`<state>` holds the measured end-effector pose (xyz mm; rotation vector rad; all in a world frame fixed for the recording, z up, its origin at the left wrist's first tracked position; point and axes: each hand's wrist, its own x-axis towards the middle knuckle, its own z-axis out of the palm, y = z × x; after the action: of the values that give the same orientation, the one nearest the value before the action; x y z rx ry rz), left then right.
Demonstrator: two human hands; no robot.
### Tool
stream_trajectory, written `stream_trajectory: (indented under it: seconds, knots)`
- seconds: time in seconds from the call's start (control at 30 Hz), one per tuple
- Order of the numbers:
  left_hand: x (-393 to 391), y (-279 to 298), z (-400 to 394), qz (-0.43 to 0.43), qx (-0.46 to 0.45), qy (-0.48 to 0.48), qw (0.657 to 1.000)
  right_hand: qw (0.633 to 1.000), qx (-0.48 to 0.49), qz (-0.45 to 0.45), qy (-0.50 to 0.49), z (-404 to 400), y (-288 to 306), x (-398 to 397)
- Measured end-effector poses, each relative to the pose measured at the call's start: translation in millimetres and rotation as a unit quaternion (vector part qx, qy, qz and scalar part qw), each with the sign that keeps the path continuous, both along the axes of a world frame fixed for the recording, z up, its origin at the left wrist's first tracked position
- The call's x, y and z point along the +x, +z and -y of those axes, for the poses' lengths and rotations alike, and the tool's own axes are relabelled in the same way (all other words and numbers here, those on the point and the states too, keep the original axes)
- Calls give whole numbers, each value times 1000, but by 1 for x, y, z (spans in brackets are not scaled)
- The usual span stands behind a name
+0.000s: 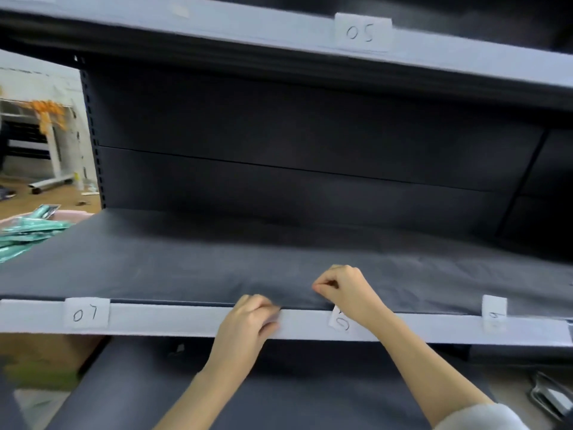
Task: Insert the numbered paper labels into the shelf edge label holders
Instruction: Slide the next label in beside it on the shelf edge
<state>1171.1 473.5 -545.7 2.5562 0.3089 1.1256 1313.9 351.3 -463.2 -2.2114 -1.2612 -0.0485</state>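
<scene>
A dark shelf (217, 262) with a pale grey edge strip (173, 318) is seen from above and in front. The left hand (248, 321) is laid over the strip, its fingers curled at the top edge; whether anything is pinched there cannot be told. The right hand (344, 290) is held at the shelf's front lip with fingers curled and thumb and forefinger pinched together, just above a tilted paper label (339, 321) that is partly seated in the strip. A label marked 07 (86, 313) is set in the strip to the left, and another label (494, 308) stands half out at the right. On the upper shelf's strip (217, 29) a label marked 05 (361, 32) is fitted. Green packets (28, 234) are piled at the far left, with a wooden floor (46, 193) behind.
</scene>
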Motion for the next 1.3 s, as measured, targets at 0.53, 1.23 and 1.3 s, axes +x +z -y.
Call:
stream_trajectory:
  seconds: [0.53,1.23,1.3]
  knots:
    - [4,10,15,-66,-3,91,994,971,-159,-20,180,22,31,58]
    - [4,10,6,-41,-90,56,993,965,-223,67,125,19,32,44]
    - [6,12,5,-49,-96,62,992,967,-217,70,115,21,31,44]
